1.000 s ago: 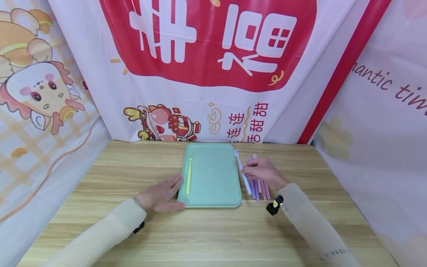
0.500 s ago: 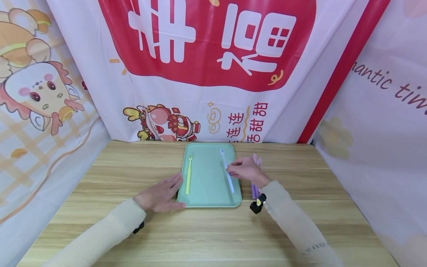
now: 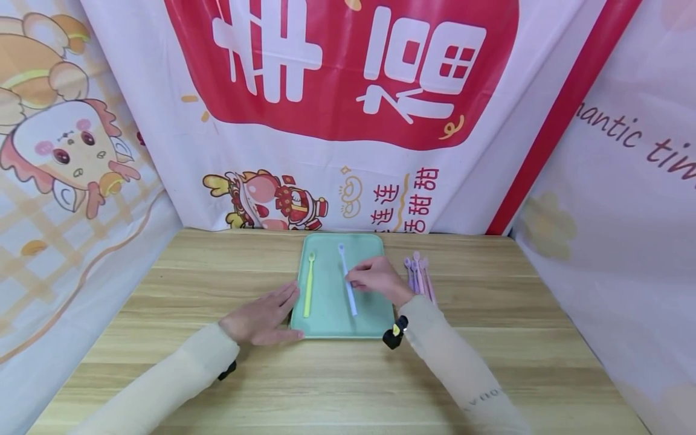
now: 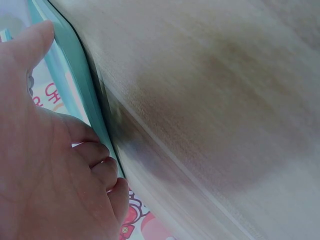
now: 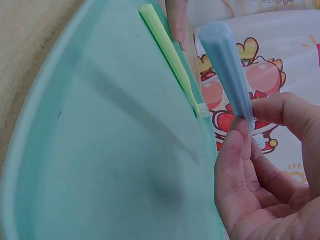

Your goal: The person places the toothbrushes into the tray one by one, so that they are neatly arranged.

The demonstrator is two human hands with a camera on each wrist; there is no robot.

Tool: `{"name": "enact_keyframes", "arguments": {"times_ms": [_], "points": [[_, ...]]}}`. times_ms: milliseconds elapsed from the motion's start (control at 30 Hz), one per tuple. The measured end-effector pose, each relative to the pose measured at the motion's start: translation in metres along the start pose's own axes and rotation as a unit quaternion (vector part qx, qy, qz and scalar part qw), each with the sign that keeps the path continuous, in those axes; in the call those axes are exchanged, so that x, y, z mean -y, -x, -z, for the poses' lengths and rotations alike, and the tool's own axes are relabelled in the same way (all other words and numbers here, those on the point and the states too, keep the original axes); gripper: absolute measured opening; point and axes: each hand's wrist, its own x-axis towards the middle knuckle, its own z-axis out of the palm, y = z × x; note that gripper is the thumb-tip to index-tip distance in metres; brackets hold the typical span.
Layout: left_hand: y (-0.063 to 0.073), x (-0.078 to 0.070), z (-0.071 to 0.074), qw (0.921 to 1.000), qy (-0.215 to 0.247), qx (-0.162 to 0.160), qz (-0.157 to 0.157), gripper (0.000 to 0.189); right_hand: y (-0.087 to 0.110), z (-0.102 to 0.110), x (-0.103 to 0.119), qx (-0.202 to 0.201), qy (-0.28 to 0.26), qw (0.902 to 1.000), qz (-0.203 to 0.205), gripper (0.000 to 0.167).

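My right hand (image 3: 379,279) pinches a blue toothbrush (image 3: 348,284) by its middle, over the green tray (image 3: 328,326). In the right wrist view the blue toothbrush (image 5: 227,70) stands off the tray, between thumb and fingertips, and a shadow falls below it. A yellow-green toothbrush (image 3: 309,284) lies lengthwise along the tray's left side, bristle end away from me. My left hand (image 3: 264,314) rests at the tray's left edge, fingers extended. The left wrist view shows the left hand's thumb (image 4: 37,42) on the rim and its other fingers along the outer side.
Several purple and pink toothbrushes (image 3: 418,272) lie bunched on the wooden table (image 3: 489,338), right of the tray, partly hidden by the right wrist. A printed cloth (image 3: 337,133) hangs behind the table, with more cloth at both sides.
My right hand has carried the blue toothbrush leftward, from beside the tray's right edge to over its middle. The left hand and the yellow-green toothbrush have stayed in place.
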Motion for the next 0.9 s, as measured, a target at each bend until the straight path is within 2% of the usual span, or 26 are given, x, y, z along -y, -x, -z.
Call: {"name": "enact_keyframes", "arguments": {"times_ms": [300, 533, 900], "points": [[0.0, 0.002, -0.001, 1.0, 0.001, -0.002, 0.0, 0.1, -0.011, -0.026, 0.007, -0.006, -0.004, 1.0, -0.006, 0.019], [-0.002, 0.003, -0.002, 0.9999, -0.005, -0.002, -0.01, 0.099, -0.019, -0.044, 0.009, -0.014, -0.031, 0.9993, -0.015, 0.02], [-0.001, 0.002, 0.0, 1.0, 0.001, 0.002, -0.001, 0.1, -0.029, -0.059, 0.012, -0.031, -0.004, 0.9989, -0.034, 0.015]]}}
